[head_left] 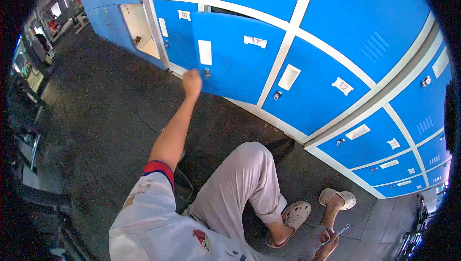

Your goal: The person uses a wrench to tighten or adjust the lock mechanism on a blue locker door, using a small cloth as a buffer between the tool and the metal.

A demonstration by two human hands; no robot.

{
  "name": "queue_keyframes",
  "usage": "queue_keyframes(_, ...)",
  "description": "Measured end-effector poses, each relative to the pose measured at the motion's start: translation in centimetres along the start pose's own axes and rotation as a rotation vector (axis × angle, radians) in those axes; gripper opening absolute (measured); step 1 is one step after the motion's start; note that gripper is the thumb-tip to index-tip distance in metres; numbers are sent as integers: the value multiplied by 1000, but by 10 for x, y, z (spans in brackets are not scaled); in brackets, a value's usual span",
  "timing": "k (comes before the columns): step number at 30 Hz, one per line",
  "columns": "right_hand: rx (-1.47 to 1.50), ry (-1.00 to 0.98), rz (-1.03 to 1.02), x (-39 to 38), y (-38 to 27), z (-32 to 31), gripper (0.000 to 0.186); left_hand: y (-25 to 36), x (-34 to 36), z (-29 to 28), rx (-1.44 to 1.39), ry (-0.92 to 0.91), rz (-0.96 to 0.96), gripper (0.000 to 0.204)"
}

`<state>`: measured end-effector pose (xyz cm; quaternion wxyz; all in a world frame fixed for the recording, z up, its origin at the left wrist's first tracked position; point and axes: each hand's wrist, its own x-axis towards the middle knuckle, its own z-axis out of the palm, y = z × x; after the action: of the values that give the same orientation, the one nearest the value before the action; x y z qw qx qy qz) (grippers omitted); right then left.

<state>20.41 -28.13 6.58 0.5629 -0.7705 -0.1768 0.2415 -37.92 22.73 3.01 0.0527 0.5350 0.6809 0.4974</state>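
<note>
My left hand (192, 82), slightly blurred with fingers curled, is at the lower left edge of a blue locker door (235, 59), beside its small metal lock (207, 72). What the fingers grip there is hidden. The door stands slightly ajar, with a dark gap along its top. It has a white recessed pull (204, 52). Low at the right, my right hand (326, 242) is closed on a slim silver wrench (344, 229), near my beige clogs (295, 215).
More blue lockers (312, 93) continue both ways, one at the left open (139, 30). The floor is dark rubber tiles (96, 117). A dark object (182, 184) lies beside my bent knee. Gym equipment (33, 141) lines the far left.
</note>
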Motion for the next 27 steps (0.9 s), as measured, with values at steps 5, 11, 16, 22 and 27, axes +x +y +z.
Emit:
queue_keyframes(5,26,47,16,-15,-9,4,37,15,-19,0,-982,-250,-601,45)
queue_keyframes(11,-61,-137,-250,-6,-25,59,21,20,-98,-62,-1219,-720,-558,35)
queue_keyframes(16,-134,-480,-65,-43,-130,183,15,90,-184,-62,-1365,-992,-575,30)
queue_keyframes(22,-205,-885,-206,-17,-137,298,28,130,-233,6,-1491,-1062,-642,37)
queue_keyframes(27,-191,-982,-175,8,-122,343,24,154,-243,13,-1664,-1042,-679,38)
